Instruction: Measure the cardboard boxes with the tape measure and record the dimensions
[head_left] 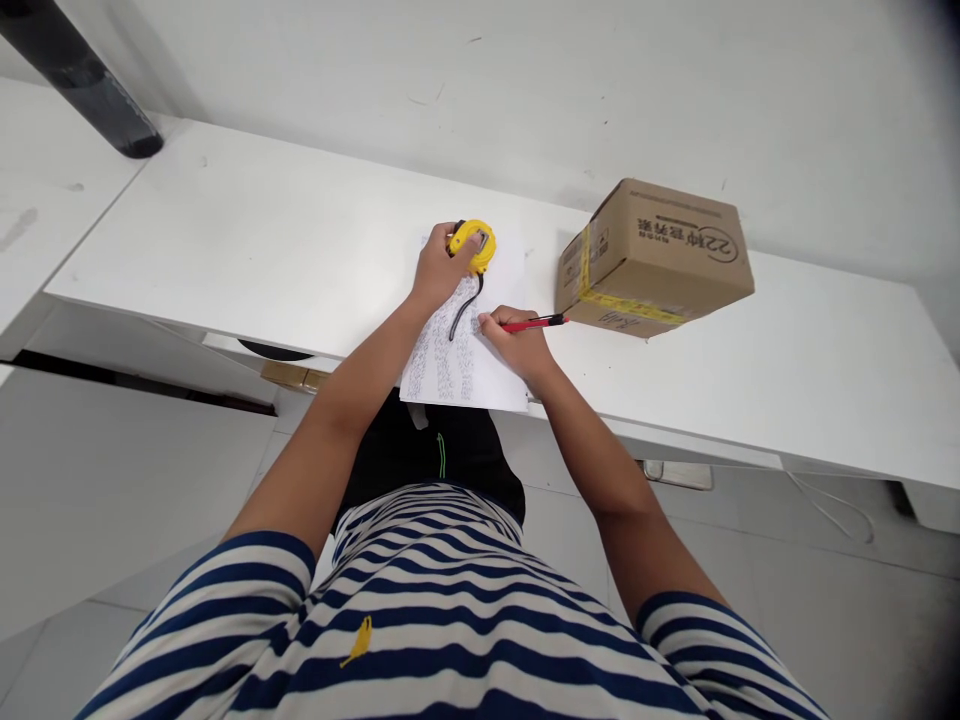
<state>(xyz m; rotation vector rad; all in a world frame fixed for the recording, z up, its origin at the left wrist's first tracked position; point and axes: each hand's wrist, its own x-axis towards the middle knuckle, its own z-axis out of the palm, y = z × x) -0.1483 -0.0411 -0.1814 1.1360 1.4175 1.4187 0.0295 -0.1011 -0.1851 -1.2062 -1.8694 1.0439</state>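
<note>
My left hand [442,268] is closed around a yellow tape measure [480,250] above the upper part of a sheet of paper [506,270]. A black wrist strap [466,308] trails from the tape measure over the sheet. Columns of small dark writing cover much of the paper. In my right hand [519,345] is a red pen [529,324], gripped in a writing hold at the right side of the written columns. The pen's tip is hidden by my fingers. To the right of the paper sits a taped cardboard box [667,255], apart from both hands.
The white table [285,220] runs along a pale wall [450,90]. A dark post [97,95] stands at the far left. Below the table's front edge, a loose white cable [832,500] hangs at the right. Another white surface [112,470] lies at the lower left.
</note>
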